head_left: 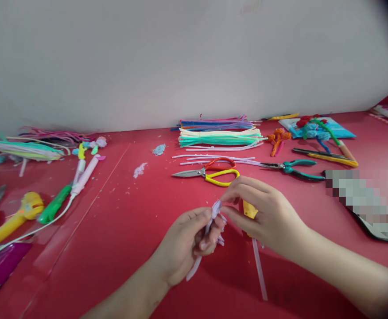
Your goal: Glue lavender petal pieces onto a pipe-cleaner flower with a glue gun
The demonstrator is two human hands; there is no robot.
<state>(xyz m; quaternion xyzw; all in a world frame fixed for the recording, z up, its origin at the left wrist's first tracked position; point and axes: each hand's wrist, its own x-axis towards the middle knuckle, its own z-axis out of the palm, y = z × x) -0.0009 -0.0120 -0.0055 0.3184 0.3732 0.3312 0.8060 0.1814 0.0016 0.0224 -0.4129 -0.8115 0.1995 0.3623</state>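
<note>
My left hand (189, 241) is closed round a lilac pipe cleaner piece (216, 208), with thumb and fingers pinching it. A straight stem sticks out below that hand, and short curled bits show at the right of its fingers. My right hand (267, 208) has its thumb and index fingertips at the upper end of the same piece. Partly hidden under the right hand lies a yellow tool (250, 212), with a translucent stick (259, 270) reaching out below it. Just beyond my hands rest scissors (210, 173) with one red and one yellow handle.
Bundled pipe cleaners (219, 137) lie along the wall. Teal-handled pliers (293, 168) and a finished-looking orange pipe cleaner shape (278, 139) are to the right. Lilac fuzz (140, 170) dots the table. At left are a pink corded tool (86, 175) and a yellow tool (14, 217).
</note>
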